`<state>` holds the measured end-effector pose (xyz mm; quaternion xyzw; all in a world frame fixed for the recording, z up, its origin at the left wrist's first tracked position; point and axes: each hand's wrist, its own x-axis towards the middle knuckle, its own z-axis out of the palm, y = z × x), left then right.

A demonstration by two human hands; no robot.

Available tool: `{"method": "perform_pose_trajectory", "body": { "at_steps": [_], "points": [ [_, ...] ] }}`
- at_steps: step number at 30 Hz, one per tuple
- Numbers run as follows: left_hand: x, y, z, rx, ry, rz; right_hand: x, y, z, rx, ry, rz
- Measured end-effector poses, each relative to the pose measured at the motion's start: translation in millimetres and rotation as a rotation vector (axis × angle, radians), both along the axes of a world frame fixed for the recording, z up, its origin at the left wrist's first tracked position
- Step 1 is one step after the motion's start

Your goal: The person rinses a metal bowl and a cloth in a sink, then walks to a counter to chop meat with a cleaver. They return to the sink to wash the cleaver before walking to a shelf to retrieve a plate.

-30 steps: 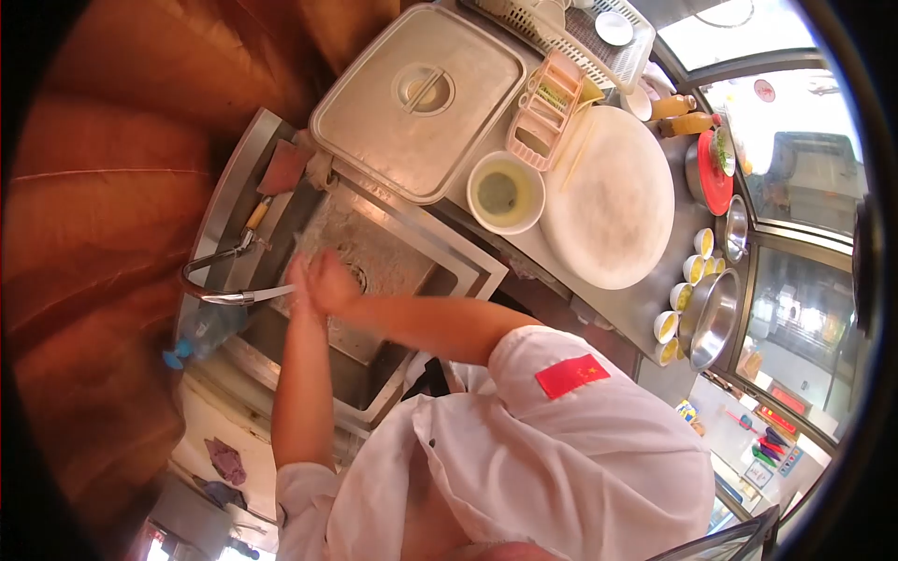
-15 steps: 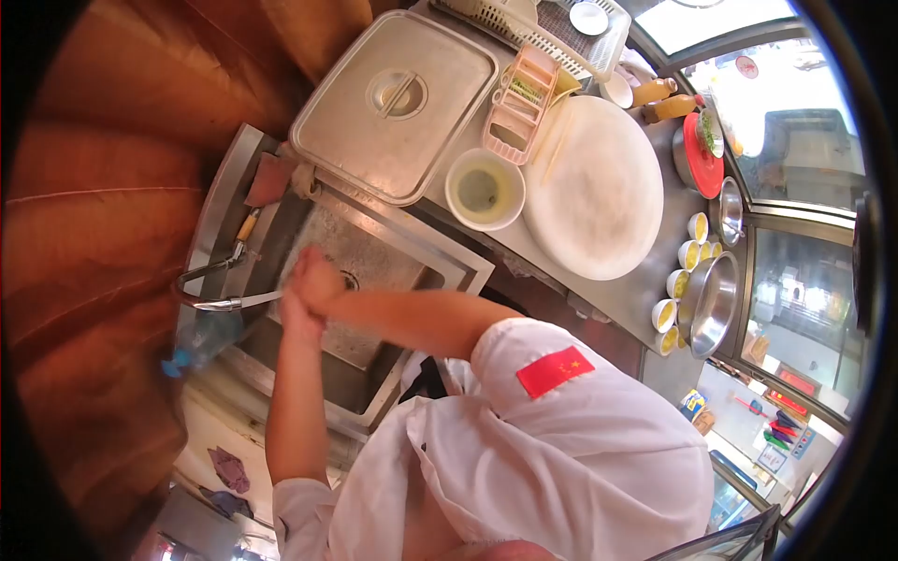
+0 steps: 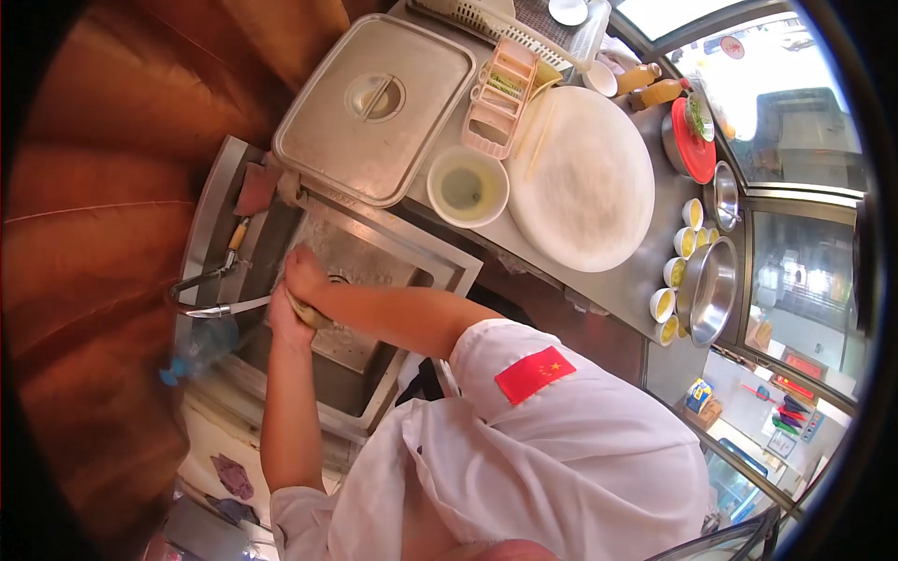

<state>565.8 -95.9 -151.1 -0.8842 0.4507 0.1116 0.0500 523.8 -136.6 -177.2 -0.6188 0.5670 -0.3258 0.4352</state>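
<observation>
A stainless-steel counter point(image 3: 613, 285) runs beside a sunken sink point(image 3: 374, 262). On it, from the sink end: a large lidded steel pan point(image 3: 374, 103), a white bowl point(image 3: 468, 187), a pink divided caddy point(image 3: 496, 93), a round white chopping board point(image 3: 580, 182), a red-lidded pot point(image 3: 690, 140), small yellow-filled cups point(image 3: 662, 304) and a steel mixing bowl point(image 3: 708, 292).

Jacket point(image 3: 561, 467) white, flag patch point(image 3: 534, 374) red with yellow stars. Sink point(image 3: 374, 248) plain steel grey; divided tray point(image 3: 485, 148) at 12 o'clock pink, lid point(image 3: 689, 140) at 2 red. Cups point(image 3: 673, 273) at 3 white, yellow fill.
</observation>
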Motion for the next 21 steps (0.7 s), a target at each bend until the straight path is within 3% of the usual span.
{"method": "perform_pose_trajectory", "body": {
  "at_steps": [2, 3, 6, 7, 9, 10, 11, 12, 14, 15, 16, 18, 19, 20, 21],
  "points": [
    [3, -3, 13, -0.139, 0.539, 0.271, -14, 14, 56, 0.106, -0.136, 0.044],
    [2, -5, 21, -0.210, 0.811, 0.408, -11, 20, 52, 0.103, -0.131, 0.046],
    [4, -14, 44, -0.404, 1.619, 0.800, 10, 32, 18, -0.470, -0.091, -0.056],
    [7, -13, 50, -0.462, 1.881, 0.936, 1, 22, 28, -0.465, -0.094, -0.062],
    [7, -19, 54, -0.439, 1.778, 0.935, -34, -15, 60, 0.603, -0.283, 0.007],
    [7, -21, 55, -0.409, 1.678, 0.928, -29, 1, 64, 0.603, -0.283, 0.004],
    [25, -6, 35, -0.558, 1.532, 0.682, -19, 28, 68, 0.468, -0.211, 0.057],
    [39, -5, 16, -0.560, 1.535, 0.680, -14, 43, 69, 0.332, -0.139, 0.108],
    [59, -9, -6, -0.419, 1.904, 0.802, -27, 21, 40, 0.238, -0.117, 0.247],
    [12, -24, 65, -0.391, 1.693, 0.864, -31, 11, 18, 0.149, -0.101, 0.386],
    [3, -22, 86, -0.397, 1.681, 0.867, -35, 3, -10, 0.151, -0.112, 0.392],
    [-2, -17, 111, -0.418, 1.510, 0.534, -43, -15, -57, 0.327, 0.165, 0.530],
    [-5, -16, 123, -0.414, 1.341, 0.304, -61, -26, -10, 0.782, -0.218, 0.250],
    [-10, -16, 143, -0.433, 1.308, 0.331, -85, -35, 47, 1.231, -0.596, -0.046],
    [-13, -16, 166, -0.382, 1.087, -0.019, -89, -41, 48, 1.320, -0.825, 0.035]
  ]
}}
